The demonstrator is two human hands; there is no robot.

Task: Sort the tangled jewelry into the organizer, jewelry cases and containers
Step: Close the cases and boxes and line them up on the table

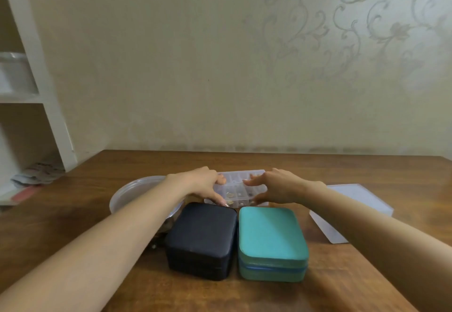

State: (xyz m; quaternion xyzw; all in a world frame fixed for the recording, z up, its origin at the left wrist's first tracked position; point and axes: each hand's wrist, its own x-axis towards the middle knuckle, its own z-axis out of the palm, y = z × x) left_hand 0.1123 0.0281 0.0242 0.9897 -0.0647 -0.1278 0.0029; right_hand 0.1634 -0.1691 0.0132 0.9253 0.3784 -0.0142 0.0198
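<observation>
Table (342,275): brown wood, filling the lower half of the frame
Black case (200,235): lower centre, lid closed, just left of the teal one
Teal case (269,233): lower centre, lid closed, side by side with the black case
Left hand (200,184): centre of the frame, behind the black case – thumb at the organizer's near edge, fingers curled over its far edge, gripping its left end
Right hand (274,186): centre, behind the teal case – thumb at the near edge, fingers spread across the top, holding the right end
Organizer (238,189): clear plastic with small compartments, between the two hands, just behind both cases
Jewelry (230,194): a few small pieces in the organizer's near compartments, too small to tell apart
Round container (127,191): clear, left of centre, partly under the left forearm
Flat box (354,201): translucent, rectangular, right of centre, apart from the cases
Shelf (49,120): white, along the left edge
Wall (195,66): pale, with scroll patterns at upper right
</observation>
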